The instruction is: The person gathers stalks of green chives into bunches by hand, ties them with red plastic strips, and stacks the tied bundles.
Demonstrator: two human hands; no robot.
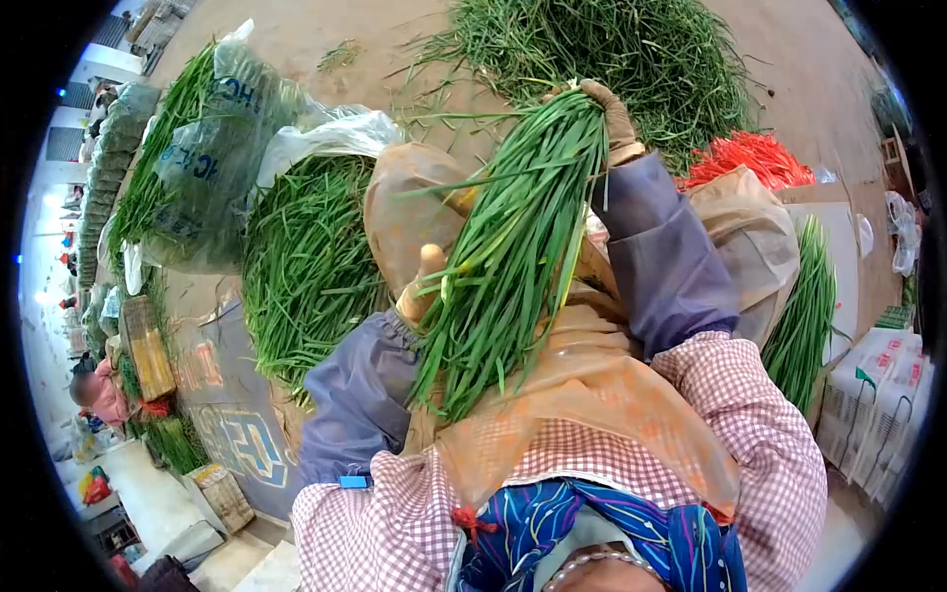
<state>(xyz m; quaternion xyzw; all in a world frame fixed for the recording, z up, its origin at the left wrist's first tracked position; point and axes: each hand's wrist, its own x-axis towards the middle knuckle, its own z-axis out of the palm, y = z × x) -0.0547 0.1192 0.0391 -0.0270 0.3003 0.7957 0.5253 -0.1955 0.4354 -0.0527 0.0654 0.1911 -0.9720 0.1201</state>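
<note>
A large bunch of long green leafy stalks (523,237) hangs over my lap, its upper end near my right hand and its leaf tips toward my chest. My right hand (610,116), in a brownish glove, is closed round the top end of the bunch. At the bunch's lower left side is my left hand (424,281), also gloved, with the thumb raised; the leaves hide its other fingers. A translucent tan apron (582,395) covers my front and knees.
Loose green stalks (631,59) are heaped on the floor ahead. Red ties (755,161) lie at the right, near another green bunch (804,306). On the left are a leafy pile (311,266) and a filled clear bag (217,158). Another person (104,393) is at far left.
</note>
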